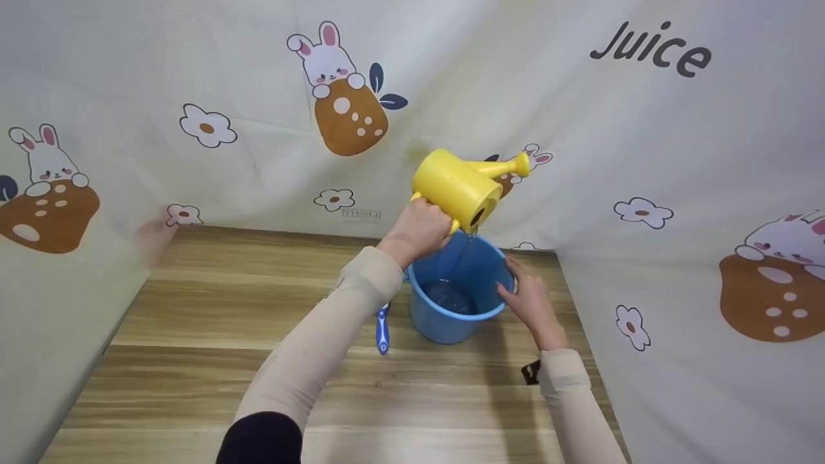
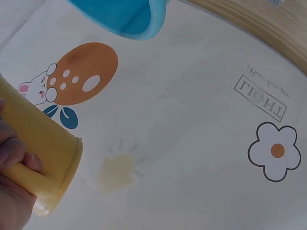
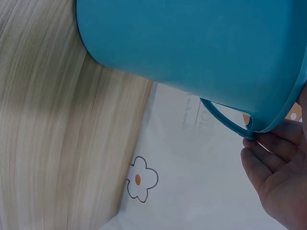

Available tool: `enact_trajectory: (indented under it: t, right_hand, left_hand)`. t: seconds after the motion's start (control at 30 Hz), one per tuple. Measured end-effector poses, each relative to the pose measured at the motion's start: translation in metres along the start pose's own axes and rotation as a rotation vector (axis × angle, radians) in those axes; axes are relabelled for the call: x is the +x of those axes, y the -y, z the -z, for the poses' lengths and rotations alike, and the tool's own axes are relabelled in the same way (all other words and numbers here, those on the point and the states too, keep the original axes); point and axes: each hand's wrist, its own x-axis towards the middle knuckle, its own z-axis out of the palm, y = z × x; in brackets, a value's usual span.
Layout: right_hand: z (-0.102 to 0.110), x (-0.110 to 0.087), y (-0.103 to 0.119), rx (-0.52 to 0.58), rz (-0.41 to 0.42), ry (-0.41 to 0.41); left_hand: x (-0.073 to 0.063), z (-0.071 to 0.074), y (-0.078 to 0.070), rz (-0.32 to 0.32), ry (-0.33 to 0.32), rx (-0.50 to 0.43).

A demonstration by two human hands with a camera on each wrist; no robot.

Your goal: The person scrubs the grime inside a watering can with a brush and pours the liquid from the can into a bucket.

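My left hand [image 1: 420,229] grips the handle of a yellow watering can [image 1: 454,183], its fingers wrapped round the handle in the left wrist view. The can is tipped over a blue bucket [image 1: 445,328], and a thin stream of water [image 1: 465,248] falls from its open top. Some water [image 1: 451,298] lies at the bottom of the bucket. At the bucket's right side, my right hand [image 1: 532,299] holds the rim, thumb over the inside and fingers outside. A blue handle [image 3: 225,120] hangs by those fingers in the right wrist view.
On the wood-patterned floor [image 1: 258,309], a blue-handled tool [image 1: 383,332] lies left of the bucket, its far end hidden. Pale printed sheeting [image 1: 258,180] rises behind and at both sides, close to the bucket. A small black object [image 1: 531,372] shows beside the right cuff.
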Motion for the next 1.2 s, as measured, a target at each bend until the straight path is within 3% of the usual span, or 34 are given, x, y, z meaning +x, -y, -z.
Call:
enact_trajectory:
  t: [0.6, 0.93, 1.2]
  right_hand:
    - [0.0013, -0.0002, 0.0022, 0.008, -0.011, 0.012]
    - [-0.002, -0.0002, -0.0002, 0.011, 0.023, -0.018]
    - [-0.0005, 0.0001, 0.0003, 0.022, 0.002, 0.0]
  left_hand:
    - [-0.0019, 0.0035, -0.0007, 0.024, 0.063, -0.033]
    - [-0.0021, -0.0004, -0.0033, 0.008, 0.059, 0.013]
    - [-0.0015, -0.0008, -0.0046, 0.004, 0.08, 0.015]
